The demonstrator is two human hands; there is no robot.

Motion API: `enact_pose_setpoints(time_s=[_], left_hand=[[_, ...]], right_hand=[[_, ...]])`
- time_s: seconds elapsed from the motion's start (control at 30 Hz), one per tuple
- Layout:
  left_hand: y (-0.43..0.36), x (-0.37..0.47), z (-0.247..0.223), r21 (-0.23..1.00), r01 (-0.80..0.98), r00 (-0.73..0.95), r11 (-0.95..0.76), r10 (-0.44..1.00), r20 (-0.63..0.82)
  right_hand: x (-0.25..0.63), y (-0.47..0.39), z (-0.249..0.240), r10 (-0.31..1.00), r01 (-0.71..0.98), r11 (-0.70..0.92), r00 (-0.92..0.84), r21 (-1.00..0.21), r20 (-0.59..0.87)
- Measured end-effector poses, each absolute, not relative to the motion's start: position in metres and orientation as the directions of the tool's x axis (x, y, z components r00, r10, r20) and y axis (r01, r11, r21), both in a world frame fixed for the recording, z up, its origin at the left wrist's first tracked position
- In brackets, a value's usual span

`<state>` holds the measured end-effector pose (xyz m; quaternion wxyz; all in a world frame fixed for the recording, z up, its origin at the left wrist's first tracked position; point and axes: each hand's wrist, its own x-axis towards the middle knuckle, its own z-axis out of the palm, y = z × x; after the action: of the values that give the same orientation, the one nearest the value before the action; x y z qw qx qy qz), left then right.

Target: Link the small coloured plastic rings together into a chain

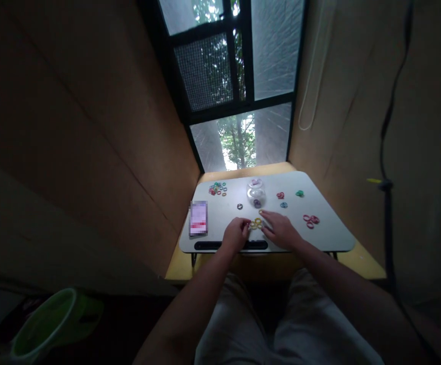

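Several small yellow rings (256,223), like little hair ties, lie together on the white tabletop (220,208) between my hands. My left hand (236,234) is at their left side, with its fingers curled together at the tips; what they pinch, if anything, is too small to make out. My right hand (280,230) reaches in from the right with its fingers apart. Its index fingertip touches or nearly touches a single yellow ring above the group, and its thumb is close to the group's right edge.
Mixed coloured rings (217,189) lie at the back left, above a phone (198,218). A clear plastic container (256,192) stands behind my hands. Smaller groups include a dark ring (240,206), red rings (280,195), blue rings (283,205), green rings (300,193) and larger pinkish-red rings (310,220).
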<state>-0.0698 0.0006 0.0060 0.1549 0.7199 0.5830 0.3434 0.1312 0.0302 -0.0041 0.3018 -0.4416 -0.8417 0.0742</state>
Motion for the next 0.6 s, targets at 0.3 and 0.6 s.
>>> enact_pose_setpoints(time_s=[0.3,0.6], left_hand=[[0.004,-0.056,0.002,0.595,0.745,0.119,-0.304,0.937,0.329],[0.007,-0.053,0.011,0.727,0.642,0.014,-0.245,0.951,0.308]], right_hand=[[0.118,0.038,0.016,0.833,0.793,0.539,-0.451,-0.284,0.321],[0.13,0.016,0.029,0.807,0.764,0.572,-0.459,-0.298,0.372]])
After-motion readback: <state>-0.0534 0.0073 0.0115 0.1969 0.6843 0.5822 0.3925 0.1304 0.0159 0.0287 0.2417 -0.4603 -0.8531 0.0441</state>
